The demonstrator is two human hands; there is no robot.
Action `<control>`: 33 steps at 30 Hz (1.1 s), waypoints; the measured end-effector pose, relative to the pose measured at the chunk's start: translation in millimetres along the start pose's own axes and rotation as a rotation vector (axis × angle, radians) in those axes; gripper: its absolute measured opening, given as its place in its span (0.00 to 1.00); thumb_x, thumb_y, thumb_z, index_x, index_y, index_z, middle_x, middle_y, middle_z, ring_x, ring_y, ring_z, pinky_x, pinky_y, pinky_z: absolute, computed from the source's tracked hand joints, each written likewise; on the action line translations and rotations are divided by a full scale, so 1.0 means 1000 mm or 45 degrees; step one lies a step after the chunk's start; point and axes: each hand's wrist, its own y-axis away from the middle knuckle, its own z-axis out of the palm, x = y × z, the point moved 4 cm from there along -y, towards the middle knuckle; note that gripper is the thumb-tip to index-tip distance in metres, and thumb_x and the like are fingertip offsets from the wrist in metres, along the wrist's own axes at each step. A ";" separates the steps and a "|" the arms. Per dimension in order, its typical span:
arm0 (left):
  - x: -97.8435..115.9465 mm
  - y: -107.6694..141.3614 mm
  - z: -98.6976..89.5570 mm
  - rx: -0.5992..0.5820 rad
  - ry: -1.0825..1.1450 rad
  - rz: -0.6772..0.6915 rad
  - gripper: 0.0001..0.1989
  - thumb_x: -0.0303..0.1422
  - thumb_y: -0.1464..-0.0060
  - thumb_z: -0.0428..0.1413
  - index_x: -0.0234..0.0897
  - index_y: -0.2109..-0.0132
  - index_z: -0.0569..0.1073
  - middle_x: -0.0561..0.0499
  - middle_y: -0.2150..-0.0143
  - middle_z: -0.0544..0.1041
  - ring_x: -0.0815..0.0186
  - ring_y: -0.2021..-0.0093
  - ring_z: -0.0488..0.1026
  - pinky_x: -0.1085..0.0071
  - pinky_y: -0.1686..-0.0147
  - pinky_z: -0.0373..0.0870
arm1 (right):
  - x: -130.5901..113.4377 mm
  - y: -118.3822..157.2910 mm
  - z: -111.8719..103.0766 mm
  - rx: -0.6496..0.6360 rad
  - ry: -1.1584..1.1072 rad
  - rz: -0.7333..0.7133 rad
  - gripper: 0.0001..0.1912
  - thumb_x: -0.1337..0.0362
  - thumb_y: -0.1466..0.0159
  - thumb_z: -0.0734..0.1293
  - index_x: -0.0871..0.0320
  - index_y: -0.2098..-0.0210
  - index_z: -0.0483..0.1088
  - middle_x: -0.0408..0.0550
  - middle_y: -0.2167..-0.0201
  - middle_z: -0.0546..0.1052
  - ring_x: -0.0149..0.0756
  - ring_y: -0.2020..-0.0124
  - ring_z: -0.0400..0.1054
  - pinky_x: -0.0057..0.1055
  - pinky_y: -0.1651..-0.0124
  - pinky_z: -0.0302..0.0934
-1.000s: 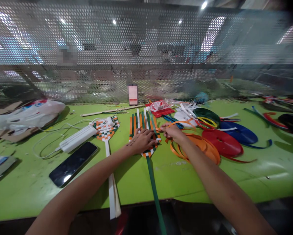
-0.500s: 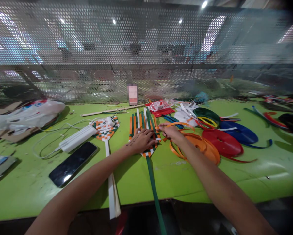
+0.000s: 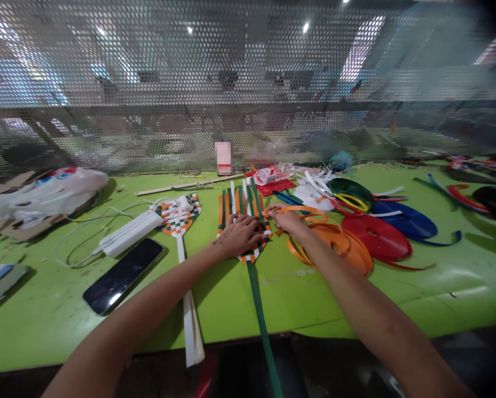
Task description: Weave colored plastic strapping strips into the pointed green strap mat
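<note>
My left hand (image 3: 243, 235) lies flat, fingers spread, on a woven piece of orange, green and white strips (image 3: 251, 256). Loose strip ends stick out beyond its fingertips, and a long green tail (image 3: 258, 309) hangs over the table's front edge. At the right side of the weave, my right hand (image 3: 284, 218) pinches an orange strip (image 3: 303, 209), which loops back toward an orange coil (image 3: 351, 249). The pinching fingertips are close to the weave's right edge.
Left of the weave lie a finished-looking woven fan (image 3: 177, 224), a white power bank (image 3: 130, 234) and a black phone (image 3: 124, 276). Red (image 3: 376, 237) and blue (image 3: 409, 220) coils are at the right. A perforated screen (image 3: 248, 83) stands behind the green table (image 3: 314, 315).
The camera view has shifted slightly. Both hands keep nearly the same places, the left flat on the weave and the right pinching the orange strip.
</note>
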 end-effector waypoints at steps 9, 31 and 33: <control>0.001 0.001 -0.003 -0.001 -0.005 0.000 0.22 0.50 0.29 0.45 0.43 0.41 0.72 0.45 0.35 0.72 0.51 0.37 0.67 0.50 0.38 0.56 | 0.000 -0.003 0.000 0.033 0.097 -0.066 0.03 0.65 0.35 0.71 0.56 0.62 0.76 0.38 0.80 0.72 0.23 0.86 0.54 0.21 0.83 0.47; 0.001 0.000 -0.002 0.051 -0.033 0.017 0.22 0.51 0.30 0.47 0.41 0.44 0.75 0.45 0.36 0.74 0.53 0.36 0.67 0.49 0.39 0.57 | -0.021 -0.017 -0.093 0.493 0.171 -0.317 0.18 0.51 0.37 0.69 0.61 0.62 0.75 0.40 0.81 0.68 0.31 0.81 0.61 0.27 0.78 0.56; 0.001 0.000 -0.002 0.061 -0.038 0.022 0.22 0.50 0.30 0.47 0.43 0.44 0.75 0.45 0.36 0.74 0.53 0.37 0.68 0.49 0.39 0.58 | -0.030 -0.013 -0.116 0.728 0.123 -0.501 0.20 0.50 0.33 0.64 0.62 0.57 0.73 0.39 0.80 0.66 0.31 0.82 0.59 0.28 0.78 0.56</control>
